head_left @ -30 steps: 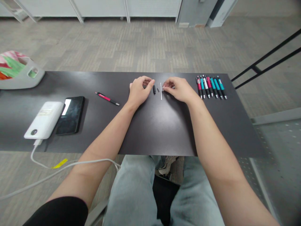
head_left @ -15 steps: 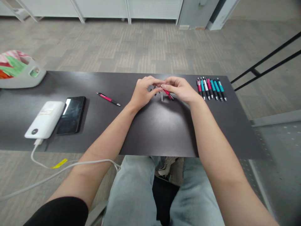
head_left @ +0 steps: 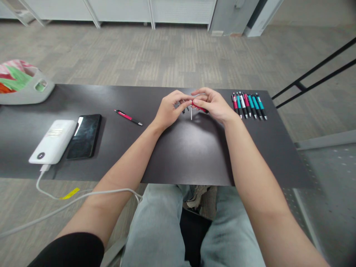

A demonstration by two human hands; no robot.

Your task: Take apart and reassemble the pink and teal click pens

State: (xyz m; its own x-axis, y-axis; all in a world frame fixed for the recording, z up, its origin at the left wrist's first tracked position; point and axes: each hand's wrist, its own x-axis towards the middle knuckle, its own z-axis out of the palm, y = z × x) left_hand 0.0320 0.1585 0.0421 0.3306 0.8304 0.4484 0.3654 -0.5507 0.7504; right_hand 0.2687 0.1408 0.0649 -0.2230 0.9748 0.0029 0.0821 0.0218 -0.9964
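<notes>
My right hand point(head_left: 213, 104) is closed in a pinch on a red and black pen barrel point(head_left: 200, 107), whose dark end slants down to the right. Fingertips of my left hand point(head_left: 174, 106) are pinched together right at the barrel's left end. Whatever they grip there is too small to make out. Just below the fingers, a thin white pen refill point(head_left: 191, 114) points towards me. Small dark pieces point(head_left: 184, 111) show beneath the left fingers, partly hidden. To the left lies a whole red and black pen point(head_left: 128, 116).
Several pens in red, teal and white point(head_left: 249, 105) lie in a row at right on the dark table point(head_left: 183, 155). At left are a white power bank point(head_left: 52, 141) with a cable point(head_left: 111, 191), a black phone point(head_left: 85, 135) and a white basket point(head_left: 44, 91) of colourful items.
The red barrel in my right hand has turned flatter and shifted slightly right. My right fingers have lifted a little. My left hand is nearly still.
</notes>
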